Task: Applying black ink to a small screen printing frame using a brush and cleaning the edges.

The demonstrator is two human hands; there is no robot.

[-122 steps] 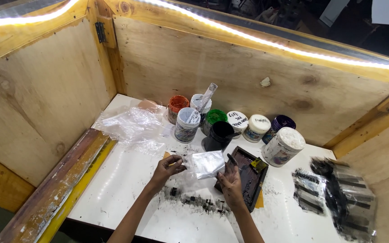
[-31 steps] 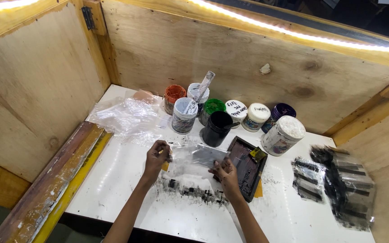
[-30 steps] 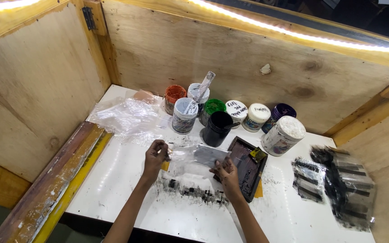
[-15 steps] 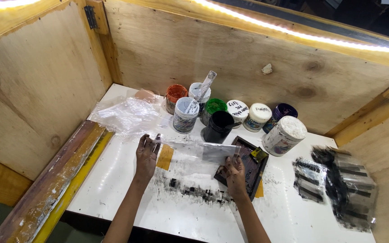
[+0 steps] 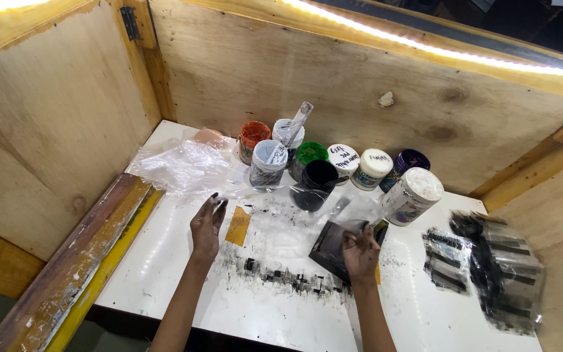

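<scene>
Head view: your two hands stretch a clear plastic sheet (image 5: 288, 202) over the ink-smeared white table (image 5: 275, 313), inside a plywood booth. Your left hand (image 5: 206, 221) pinches the sheet's left edge, fingers closed narrowly on the film near the yellow tape patch (image 5: 238, 225). Your right hand (image 5: 360, 251) grips the right edge, fingers curled tight, just above the dark flat tray (image 5: 333, 248). The sheet's long axis runs left to right between the hands, held a little off the table surface and nearly taut; both hands sit at its ends, neither nearer than the other. Just beyond the sheet stands a row of ink jars: an orange jar (image 5: 253, 140), a green jar (image 5: 307, 160), an open black jar (image 5: 314, 184), and a large white-lidded jar (image 5: 412, 195). A crumpled plastic bag (image 5: 180, 166) lies well to the left, and a stack of black-printed film strips (image 5: 490, 267) rests well apart on the right. A wooden-framed screen (image 5: 79, 261) leans along the table's left side.
</scene>
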